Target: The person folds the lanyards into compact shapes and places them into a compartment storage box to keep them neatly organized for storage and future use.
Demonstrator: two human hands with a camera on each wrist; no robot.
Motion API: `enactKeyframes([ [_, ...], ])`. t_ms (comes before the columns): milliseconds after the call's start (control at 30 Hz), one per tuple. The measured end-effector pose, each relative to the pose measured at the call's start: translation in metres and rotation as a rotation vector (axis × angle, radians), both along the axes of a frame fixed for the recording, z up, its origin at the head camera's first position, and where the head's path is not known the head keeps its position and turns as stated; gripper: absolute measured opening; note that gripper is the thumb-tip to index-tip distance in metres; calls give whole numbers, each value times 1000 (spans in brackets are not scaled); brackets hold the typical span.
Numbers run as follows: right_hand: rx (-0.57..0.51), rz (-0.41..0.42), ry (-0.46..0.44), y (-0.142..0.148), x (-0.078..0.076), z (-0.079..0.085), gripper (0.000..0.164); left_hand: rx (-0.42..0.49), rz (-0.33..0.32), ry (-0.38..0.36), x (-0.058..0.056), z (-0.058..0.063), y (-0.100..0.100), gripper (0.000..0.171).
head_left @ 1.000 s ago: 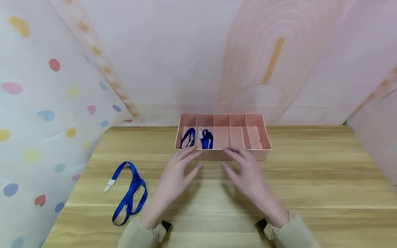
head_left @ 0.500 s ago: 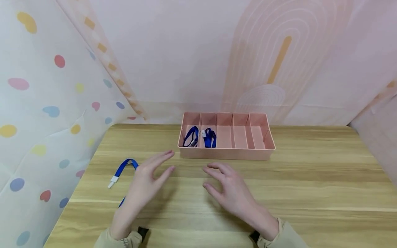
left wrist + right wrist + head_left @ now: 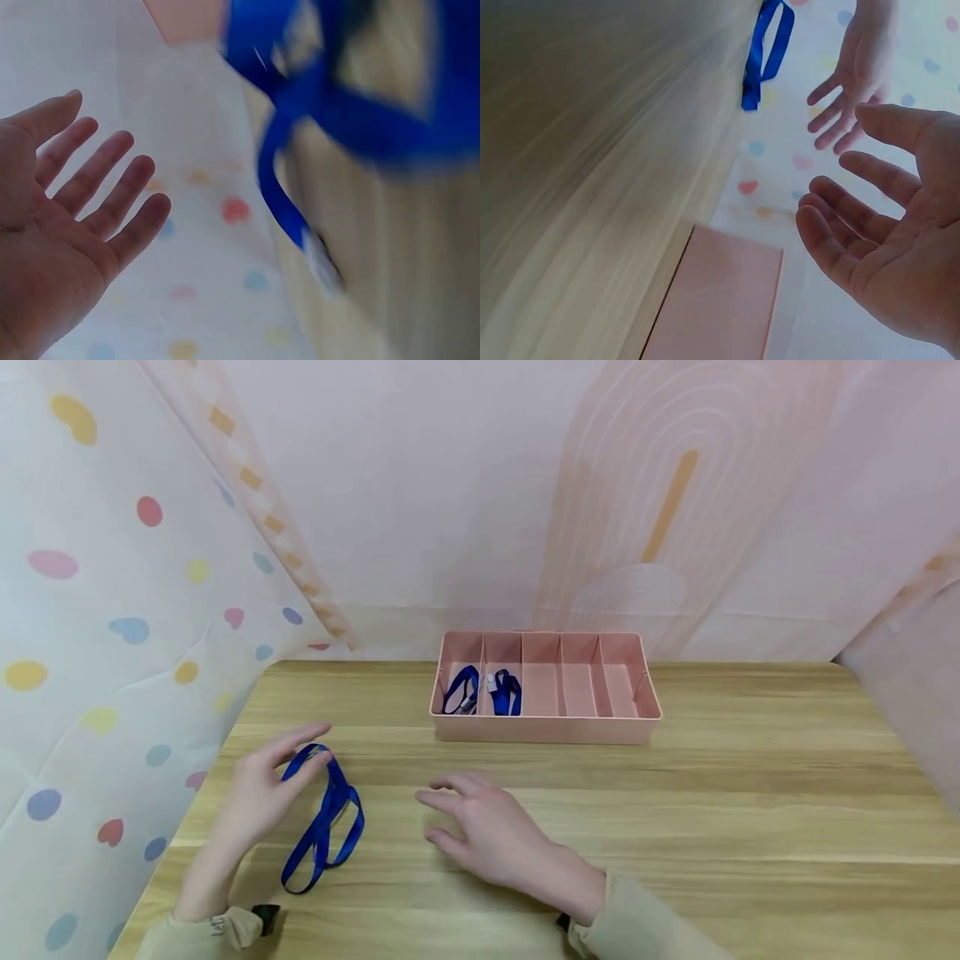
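Lying on the wood-grain table (image 3: 750, 802), the blue lanyard (image 3: 324, 823) runs roughly front to back, just right of the left hand (image 3: 258, 795) and well left of the right hand (image 3: 495, 833) — left nearer, both empty, fingers relaxed.

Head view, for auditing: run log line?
left grip: empty, near blue ribbon lanyard | right grip: empty | pink rectangular tray: two blue lanyards

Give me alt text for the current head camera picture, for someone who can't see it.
A person's left hand hovers over one end of a loose blue lanyard on a wooden table, with the right hand to the lanyard's right. Farther back, a pink tray has five compartments: the leftmost holds a second lanyard, the next a third lanyard.
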State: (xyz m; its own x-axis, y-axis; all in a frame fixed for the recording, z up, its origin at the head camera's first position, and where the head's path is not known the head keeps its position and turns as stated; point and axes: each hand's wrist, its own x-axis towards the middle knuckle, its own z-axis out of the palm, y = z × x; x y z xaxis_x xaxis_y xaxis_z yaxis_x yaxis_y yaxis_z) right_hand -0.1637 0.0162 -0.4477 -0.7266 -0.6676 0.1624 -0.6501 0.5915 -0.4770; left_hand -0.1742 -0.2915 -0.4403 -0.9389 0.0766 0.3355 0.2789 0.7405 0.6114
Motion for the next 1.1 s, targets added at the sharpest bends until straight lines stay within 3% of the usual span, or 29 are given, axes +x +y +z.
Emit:
enactKeyframes([
  [200,106,119,45,-37,-1,-3,42,-103,74,-127,-1,-7,-43,40],
  [433,220,225,84,-76,0,-5,42,-129,41,-238,-9,-15,-64,44],
  [733,329,304,102,-105,-1,-10,42,-182,18,-410,-16,-25,-68,50],
  [1000,344,294,9,-108,-7,-18,39,-169,9,-404,-17,-24,-58,45],
  [1100,343,287,28,-107,-9,-19,31,-184,14,-414,-18,-26,-52,44],
])
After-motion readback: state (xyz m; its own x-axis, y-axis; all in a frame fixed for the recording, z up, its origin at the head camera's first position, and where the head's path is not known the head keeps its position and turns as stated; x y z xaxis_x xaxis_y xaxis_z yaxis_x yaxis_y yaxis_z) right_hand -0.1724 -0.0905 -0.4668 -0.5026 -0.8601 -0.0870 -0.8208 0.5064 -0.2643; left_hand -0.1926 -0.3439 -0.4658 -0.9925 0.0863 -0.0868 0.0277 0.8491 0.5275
